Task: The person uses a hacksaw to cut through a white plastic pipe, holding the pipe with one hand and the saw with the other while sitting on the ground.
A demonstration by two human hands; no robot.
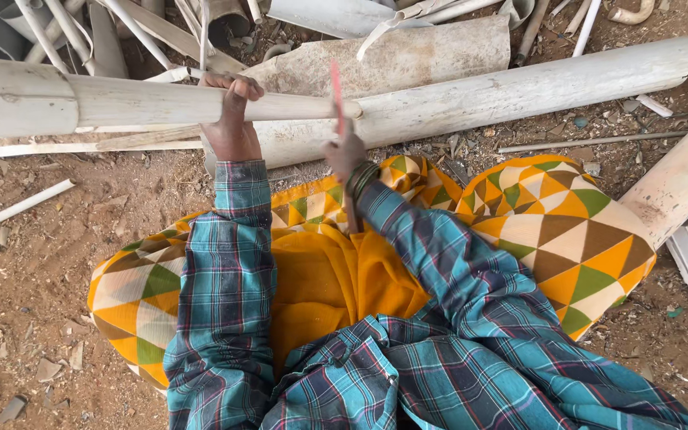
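At the left edge of the ground point(33, 263), reddish dirt strewn with chips and thin white strips, a thick white pipe point(17, 99) lies across the top left; a narrower dirty white pipe point(153, 102) sticks out of its end and runs rightward. The left hand point(231, 119) grips this narrower pipe from above, fingers curled over it, its sleeve in teal plaid. Just right, the right hand point(346, 153) is closed around the handle of a thin reddish blade point(336, 95), which stands upright and blurred against the pipe's right end. Behind them a larger grey-white pipe point(519, 91) slants up toward the top right corner, with a heap of broken pipe scrap point(161, 28) above it. Nearer the camera, orange cloth with coloured triangles point(567, 231) spreads over the lap.
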